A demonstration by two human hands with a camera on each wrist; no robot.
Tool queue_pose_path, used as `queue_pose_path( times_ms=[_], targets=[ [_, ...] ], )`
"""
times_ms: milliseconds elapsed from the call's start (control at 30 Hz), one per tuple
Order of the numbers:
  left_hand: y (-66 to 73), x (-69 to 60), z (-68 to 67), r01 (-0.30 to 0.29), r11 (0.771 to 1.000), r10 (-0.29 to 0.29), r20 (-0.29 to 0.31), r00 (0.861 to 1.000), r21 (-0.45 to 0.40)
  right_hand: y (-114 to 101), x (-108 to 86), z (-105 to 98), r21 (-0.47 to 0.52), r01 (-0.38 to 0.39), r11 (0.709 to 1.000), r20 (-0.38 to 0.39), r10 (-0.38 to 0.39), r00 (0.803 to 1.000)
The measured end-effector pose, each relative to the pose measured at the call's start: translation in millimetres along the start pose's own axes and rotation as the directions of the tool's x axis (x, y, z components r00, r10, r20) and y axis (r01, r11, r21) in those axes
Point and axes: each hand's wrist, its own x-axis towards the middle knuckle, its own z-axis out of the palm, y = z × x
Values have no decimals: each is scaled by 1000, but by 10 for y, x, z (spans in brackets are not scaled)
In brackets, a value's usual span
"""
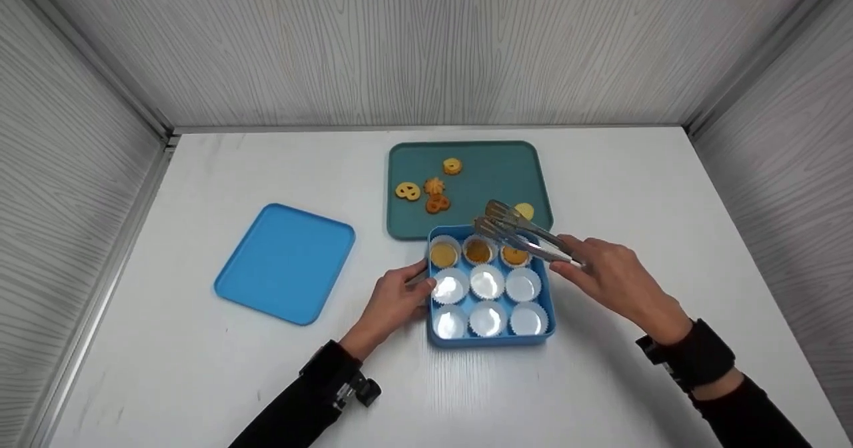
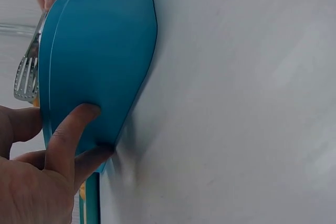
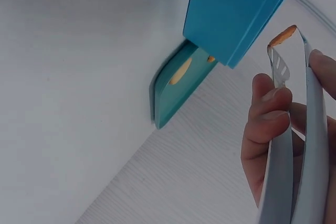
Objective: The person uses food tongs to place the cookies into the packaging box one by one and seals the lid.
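A blue box stands in the middle of the table in the head view, with rows of white paper cups. Its back row of cups holds cookies. My left hand grips the box's left wall, thumb over the rim and fingers against the outside. Metal tongs are in my right hand, reaching over the box's back right part. Between the tong tips, the right wrist view shows an orange-brown cookie; its shape is hard to tell edge-on.
Behind the box lies a green tray with a ring cookie, pretzel-shaped cookies, a flower-shaped cookie and a pale round cookie. A flat blue tray lies to the left. Grey panels enclose the table's back and sides.
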Motion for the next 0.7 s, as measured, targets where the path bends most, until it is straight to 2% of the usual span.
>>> queue_pose_path(
  times_ms=[133,233,433,567,700],
  targets=[
    [6,0,8,-10,1000,10,-4,1000,13,-99,-86,31,-5,4,1000,10,-4,1000],
    [11,4,10,-2,1000,2,9,1000,-12,-159,-130,57,-4,19,1000,10,-19,1000],
    [7,20,-14,-4,998,5,20,1000,-59,-244,-148,88,-15,91,996,1,-91,996],
    [-6,18,-23,-2,998,3,17,1000,-67,-298,-151,117,-54,122,991,27,-121,992],
    [-20,3,-16,25,995,-23,22,999,-92,-345,-153,153,-102,135,986,76,-128,989]
  ],
)
